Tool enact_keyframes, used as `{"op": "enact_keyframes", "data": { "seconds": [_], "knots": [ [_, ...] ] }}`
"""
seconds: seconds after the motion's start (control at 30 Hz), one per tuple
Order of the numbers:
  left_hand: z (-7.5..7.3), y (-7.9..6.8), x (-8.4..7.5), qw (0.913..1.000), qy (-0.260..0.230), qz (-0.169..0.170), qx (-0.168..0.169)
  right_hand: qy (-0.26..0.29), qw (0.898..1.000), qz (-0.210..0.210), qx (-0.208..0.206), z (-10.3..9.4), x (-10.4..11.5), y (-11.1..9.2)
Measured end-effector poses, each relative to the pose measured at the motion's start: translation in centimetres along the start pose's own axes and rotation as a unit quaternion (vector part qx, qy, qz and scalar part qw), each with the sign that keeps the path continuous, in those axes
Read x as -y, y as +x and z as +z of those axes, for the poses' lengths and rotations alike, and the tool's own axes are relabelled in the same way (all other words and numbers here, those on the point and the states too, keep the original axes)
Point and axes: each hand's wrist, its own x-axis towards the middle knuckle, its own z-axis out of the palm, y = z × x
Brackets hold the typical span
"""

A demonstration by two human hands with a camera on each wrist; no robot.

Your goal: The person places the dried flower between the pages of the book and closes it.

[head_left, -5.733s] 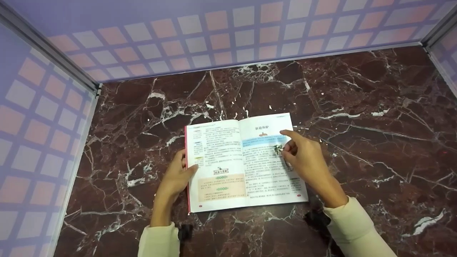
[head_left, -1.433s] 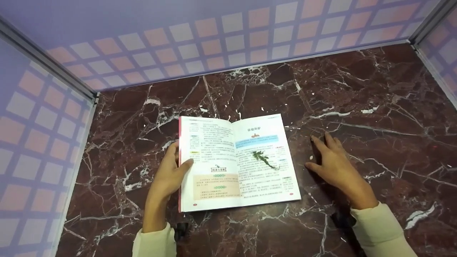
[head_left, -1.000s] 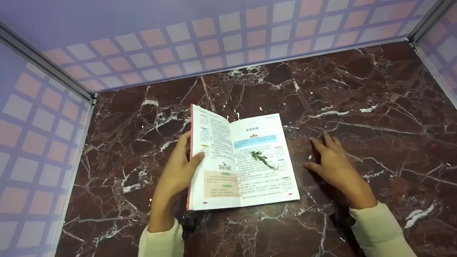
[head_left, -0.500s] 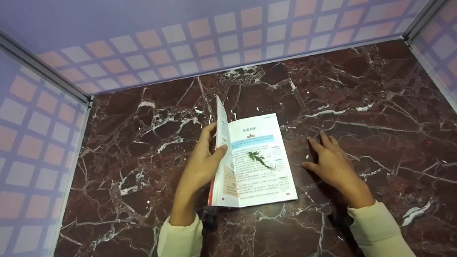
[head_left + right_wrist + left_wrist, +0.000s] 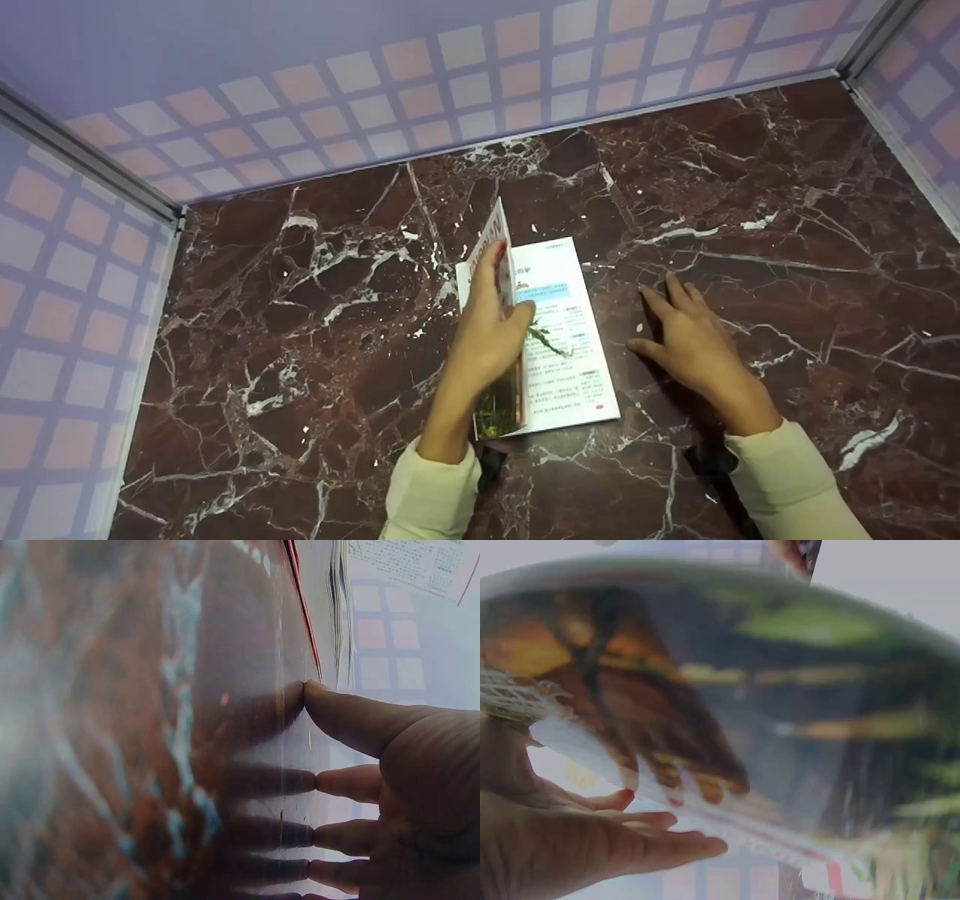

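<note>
An open book (image 5: 570, 390) has its right page flat on the marble table, while its left part stands nearly upright over the spine. My left hand (image 5: 487, 334) grips that raised part, fingers along the outer cover and thumb over the page side. Glossy and blurred, the cover (image 5: 795, 690) fills the left wrist view above the left hand (image 5: 577, 847), reflecting its fingers. A green plant sprig (image 5: 551, 341) lies on the right page, its leafy end partly hidden by the thumb. Right of the book, my right hand (image 5: 694, 341) rests its fingertips on the table, fingers spread.
The dark red marble table (image 5: 337, 360) carries white veins. A checkered back panel (image 5: 405, 82) closes off the far side, with a similar left panel (image 5: 67, 315) beside it. A small pale speck (image 5: 639, 328) lies between the book and the right hand.
The right hand earlier held the sprig over the page, then let it go and moved right to the table. The left hand has lifted the book's left part and swung it rightward to nearly upright.
</note>
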Motion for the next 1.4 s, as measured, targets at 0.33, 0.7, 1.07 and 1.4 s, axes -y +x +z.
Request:
{"op": "enact_keyframes", "data": {
  "seconds": [0.33,0.7,1.07,1.4],
  "knots": [
    [3.8,1.2,0.6,0.9923,0.120,-0.010,-0.029,0.006,1.000,0.003,0.005,0.0,0.0,0.0],
    [7.8,2.2,2.0,0.9673,0.250,-0.037,-0.019,-0.007,1.000,-0.006,-0.007,-0.1,0.0,-0.1],
    [9.8,2.6,3.4,0.9404,0.336,-0.041,-0.029,-0.009,1.000,-0.018,-0.021,0.0,-0.1,-0.1],
    [10.4,2.8,3.9,0.9258,0.373,-0.056,-0.024,-0.011,0.999,-0.022,-0.027,0.1,-0.2,-0.1]
  ]
}}
